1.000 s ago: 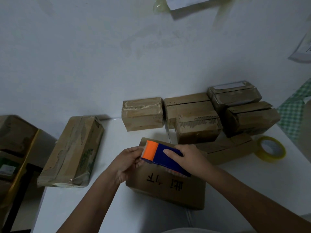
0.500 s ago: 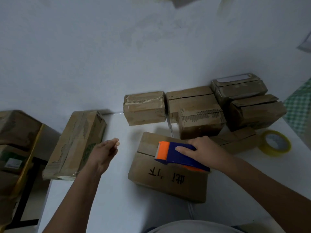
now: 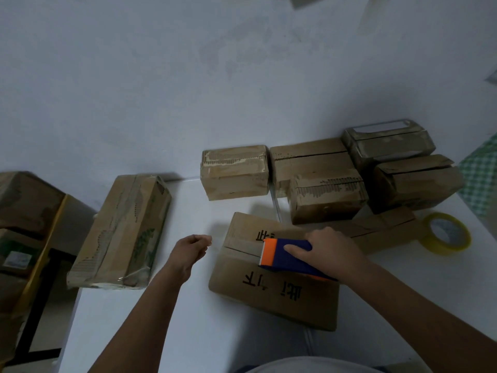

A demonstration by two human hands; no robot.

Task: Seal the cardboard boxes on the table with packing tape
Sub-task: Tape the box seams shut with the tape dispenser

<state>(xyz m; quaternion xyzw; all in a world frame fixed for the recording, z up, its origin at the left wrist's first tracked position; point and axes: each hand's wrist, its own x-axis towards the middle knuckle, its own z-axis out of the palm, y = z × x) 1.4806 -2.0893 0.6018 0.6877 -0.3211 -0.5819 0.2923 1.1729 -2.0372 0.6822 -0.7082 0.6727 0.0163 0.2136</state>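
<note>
The right hand (image 3: 329, 251) grips the tape dispenser (image 3: 287, 258) on the box (image 3: 271, 292) lying near the front of the white bench (image 3: 188, 305), its orange end at the flap seam. The left hand (image 3: 189, 250), just left of the box, has its fingers (image 3: 203, 239) curled together, seemingly pinching the tape end, too faint to confirm. Best to keep that end taut, pressing the dispenser flat along the seam.

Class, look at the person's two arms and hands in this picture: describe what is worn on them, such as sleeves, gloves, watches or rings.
Both arms are bare to the bottom edge of the picture, with no sleeve showing. The left hand and the right hand wear no gloves. No watch, bracelet or ring shows on either wrist or on the fingers in view.
</note>
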